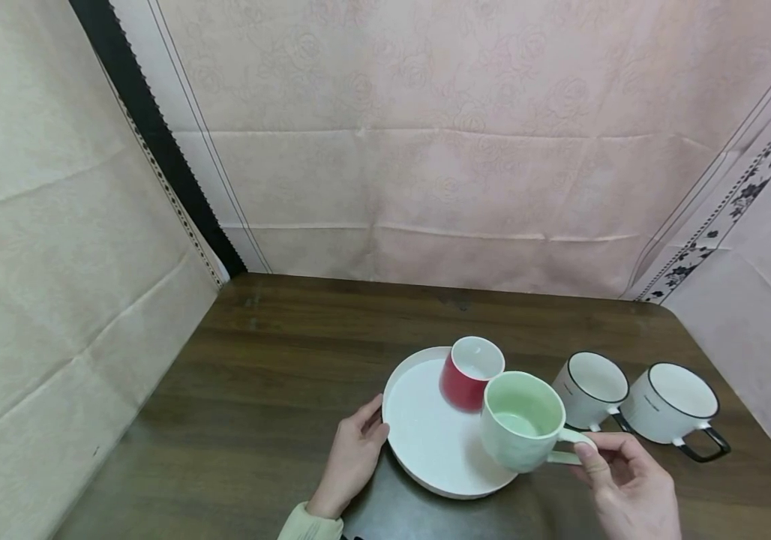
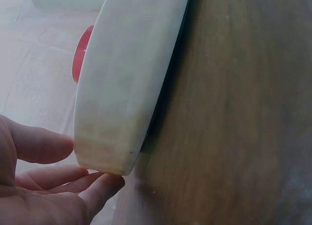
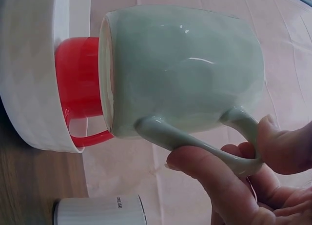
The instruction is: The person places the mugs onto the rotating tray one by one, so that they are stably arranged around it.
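Note:
My right hand (image 1: 628, 480) pinches the handle of a pale green mug (image 3: 185, 69) between thumb and fingers. The mug is upright over the right part of a round white tray (image 1: 419, 427), its base above the tray's rim in the right wrist view. On the tray's back right stands a red cup (image 1: 463, 386) with a white inside; its red handle shows in the right wrist view. At the tray's left side my left hand (image 1: 355, 454) holds the edge, thumb at the rim and fingertips along the lower wall (image 2: 112, 112).
Two white mugs with black rims, a nearer-left one (image 1: 591, 394) and a right one (image 1: 676, 405), stand close together right of the tray. All rest on a brown wooden table (image 1: 291, 360). Pale patterned cloth (image 1: 426, 187) hangs behind and at both sides.

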`<action>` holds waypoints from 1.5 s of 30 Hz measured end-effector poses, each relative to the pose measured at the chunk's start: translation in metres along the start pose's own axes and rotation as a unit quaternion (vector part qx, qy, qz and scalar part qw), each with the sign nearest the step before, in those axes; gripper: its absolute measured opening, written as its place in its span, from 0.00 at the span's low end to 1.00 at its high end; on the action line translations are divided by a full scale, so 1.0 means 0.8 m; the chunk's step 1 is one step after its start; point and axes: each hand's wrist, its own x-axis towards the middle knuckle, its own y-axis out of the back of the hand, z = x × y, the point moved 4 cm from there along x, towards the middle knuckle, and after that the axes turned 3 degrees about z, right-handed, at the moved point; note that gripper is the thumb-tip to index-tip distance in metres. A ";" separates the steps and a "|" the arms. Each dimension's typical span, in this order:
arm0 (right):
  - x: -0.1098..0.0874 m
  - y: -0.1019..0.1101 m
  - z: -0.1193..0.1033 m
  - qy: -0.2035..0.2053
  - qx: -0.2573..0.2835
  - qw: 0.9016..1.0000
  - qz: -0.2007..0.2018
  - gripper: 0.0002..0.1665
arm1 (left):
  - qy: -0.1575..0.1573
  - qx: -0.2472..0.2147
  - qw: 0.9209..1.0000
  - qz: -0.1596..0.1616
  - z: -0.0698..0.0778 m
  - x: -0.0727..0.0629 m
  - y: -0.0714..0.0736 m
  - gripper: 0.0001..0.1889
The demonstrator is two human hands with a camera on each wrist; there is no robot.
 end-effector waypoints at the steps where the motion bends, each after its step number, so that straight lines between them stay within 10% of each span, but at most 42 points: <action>1: 0.000 0.000 0.000 -0.002 0.000 1.000 0.000 0.07 | 0.001 -0.001 1.000 0.000 0.000 0.000 0.000 0.26; 45: -0.004 -0.037 0.000 0.017 -0.038 0.996 -0.081 0.07 | 0.011 0.012 1.000 0.002 0.001 0.002 -0.001 0.25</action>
